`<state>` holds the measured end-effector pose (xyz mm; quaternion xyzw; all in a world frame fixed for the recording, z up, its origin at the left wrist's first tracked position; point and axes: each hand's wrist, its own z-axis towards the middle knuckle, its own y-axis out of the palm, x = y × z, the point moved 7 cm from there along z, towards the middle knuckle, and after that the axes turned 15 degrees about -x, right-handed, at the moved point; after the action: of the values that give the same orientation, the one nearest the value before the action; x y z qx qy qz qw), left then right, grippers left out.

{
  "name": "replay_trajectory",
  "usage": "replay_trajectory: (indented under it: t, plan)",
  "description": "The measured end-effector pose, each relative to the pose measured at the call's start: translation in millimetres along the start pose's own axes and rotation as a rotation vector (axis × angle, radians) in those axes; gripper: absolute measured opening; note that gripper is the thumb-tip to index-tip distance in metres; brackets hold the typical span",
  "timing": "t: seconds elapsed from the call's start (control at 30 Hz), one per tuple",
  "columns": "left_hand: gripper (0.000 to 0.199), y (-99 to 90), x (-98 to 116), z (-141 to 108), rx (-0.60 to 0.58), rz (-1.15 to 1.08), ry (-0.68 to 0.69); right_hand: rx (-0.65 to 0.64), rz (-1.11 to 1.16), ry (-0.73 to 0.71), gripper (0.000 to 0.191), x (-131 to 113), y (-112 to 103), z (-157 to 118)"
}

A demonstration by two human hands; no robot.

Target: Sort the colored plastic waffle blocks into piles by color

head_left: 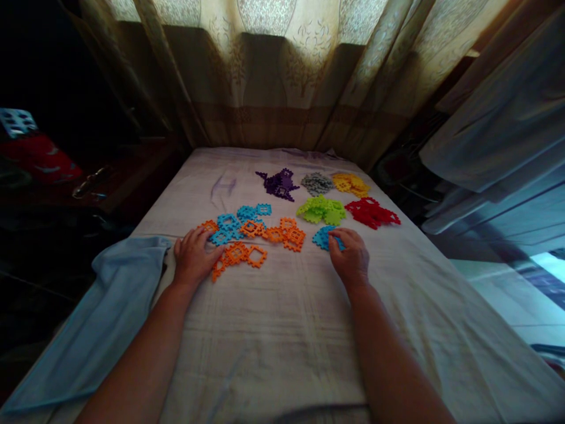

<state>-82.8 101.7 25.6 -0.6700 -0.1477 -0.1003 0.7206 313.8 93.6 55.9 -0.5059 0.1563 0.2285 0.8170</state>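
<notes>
My left hand (196, 256) rests on the cloth at the left end of a mixed group of plastic interlocking tiles, fingers stretched out and apart. Its fingertips touch orange tiles (238, 252) and lie close to blue tiles (228, 221). The tiles have toothed edges, and some are hollow frames. To the right, my right hand (351, 253) has its thumb and fingers pinched together at the edge of a small blue pile (323, 237). A blue tile appears to be between the fingertips, partly hidden by them.
Beyond my hands lie sorted piles of purple (280, 184), grey (316, 184), yellow (352, 184), green (321, 209) and red tiles (372, 212). A light blue cloth (119, 306) hangs at the left edge. Curtains (265, 88) close off the far side.
</notes>
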Motion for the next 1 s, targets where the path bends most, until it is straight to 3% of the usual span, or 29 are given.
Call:
replay_trajectory:
  t: [0.23, 0.4, 0.53, 0.63, 0.73, 0.87, 1.0]
  plan:
    - [0.045, 0.0, -5.2, 3.0, -0.045, -0.105, -0.032, -0.031, 0.052, -0.119, 0.021, -25.6, 13.6, -3.9]
    - [0.046, -16.2, -3.0, -3.1, 0.029, -0.181, 0.02, -0.108, 0.132, -0.15, 0.022, -43.8, 23.9, -6.8]
    - [0.048, -17.7, 37.3, -18.1, 0.059, -0.187, 0.26, -0.336, 0.323, -0.115, 0.024, -63.4, 46.9, -12.6]
    - [0.047, -1.7, 81.8, -35.5, -0.005, -0.139, 0.493, -0.476, 0.524, -0.049, 0.031, -75.3, 65.8, -19.9]
    - [0.047, 12.3, 109.7, -48.9, -0.037, -0.114, 0.607, -0.54, 0.74, 0.004, 0.035, -82.0, 80.3, -24.6]
    - [0.05, 18.8, 115.7, -51.4, -0.054, -0.082, 0.625, -0.541, 0.797, 0.026, 0.031, -73.8, 80.8, -19.8]
    - [0.05, 16.1, 98.2, -41.1, -0.05, -0.029, 0.546, -0.33, 0.579, 0.112, 0.033, -28.5, 43.9, -4.7]
